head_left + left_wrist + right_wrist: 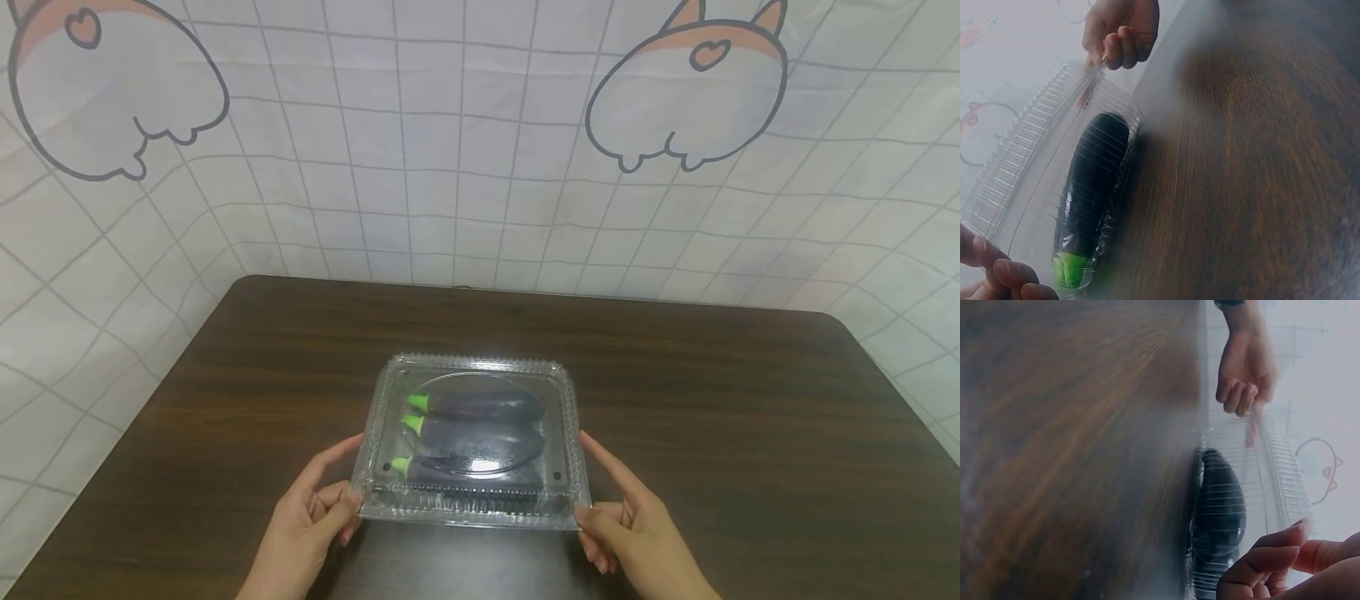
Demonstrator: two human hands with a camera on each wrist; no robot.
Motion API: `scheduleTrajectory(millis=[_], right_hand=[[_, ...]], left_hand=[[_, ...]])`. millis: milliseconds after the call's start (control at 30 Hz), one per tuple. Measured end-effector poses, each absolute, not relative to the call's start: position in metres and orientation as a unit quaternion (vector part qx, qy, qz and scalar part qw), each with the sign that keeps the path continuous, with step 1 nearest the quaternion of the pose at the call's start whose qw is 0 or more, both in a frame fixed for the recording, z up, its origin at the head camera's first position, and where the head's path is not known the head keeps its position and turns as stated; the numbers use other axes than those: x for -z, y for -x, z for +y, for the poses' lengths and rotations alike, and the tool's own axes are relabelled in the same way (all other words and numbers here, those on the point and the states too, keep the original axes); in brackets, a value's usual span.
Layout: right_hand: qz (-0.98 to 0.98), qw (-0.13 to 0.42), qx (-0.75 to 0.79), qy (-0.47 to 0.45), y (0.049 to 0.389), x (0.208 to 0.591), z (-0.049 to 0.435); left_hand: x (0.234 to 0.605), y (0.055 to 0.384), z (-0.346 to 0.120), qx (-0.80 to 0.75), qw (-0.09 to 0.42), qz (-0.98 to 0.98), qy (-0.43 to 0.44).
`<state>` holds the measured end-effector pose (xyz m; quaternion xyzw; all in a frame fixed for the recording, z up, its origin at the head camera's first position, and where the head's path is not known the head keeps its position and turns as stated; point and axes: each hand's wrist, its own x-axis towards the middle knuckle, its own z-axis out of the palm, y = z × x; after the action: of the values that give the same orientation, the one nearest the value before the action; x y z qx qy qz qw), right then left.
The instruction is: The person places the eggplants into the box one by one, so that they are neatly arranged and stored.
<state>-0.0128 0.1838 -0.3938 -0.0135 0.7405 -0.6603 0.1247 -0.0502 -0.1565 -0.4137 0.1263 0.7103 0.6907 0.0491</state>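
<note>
A clear plastic clamshell box (468,508) with its lid down is at the near middle of the table. Through the lid show three dark purple eggplants (480,437), lying side by side with their green stem ends to the left. My left hand (311,500) pinches the box's left rim near the front corner between thumb and fingers. At the opposite side my right hand (626,517) pinches the right rim likewise. In the left wrist view one eggplant (1094,181) shows through the ribbed side wall, close to the tabletop; whether the box touches the table I cannot tell.
The dark wood-grain table (712,400) stretches out around the box, with rounded far corners. Behind it and along both sides hangs a white cloth (465,167) with a grey grid and cartoon animal prints.
</note>
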Motion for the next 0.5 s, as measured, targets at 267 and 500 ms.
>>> scheduleTrajectory(millis=[267, 500], right_hand=[[0.737, 0.116, 0.665, -0.013, 0.0135, 0.3932, 0.1817], [0.742, 0.118, 0.660, -0.004, 0.0139, 0.3939, 0.1830]], left_hand=[[0.4133, 0.0497, -0.1561, -0.684, 0.050, 0.717, -0.124], [0.4132, 0.0497, -0.1555, -0.691, 0.061, 0.710, -0.121]])
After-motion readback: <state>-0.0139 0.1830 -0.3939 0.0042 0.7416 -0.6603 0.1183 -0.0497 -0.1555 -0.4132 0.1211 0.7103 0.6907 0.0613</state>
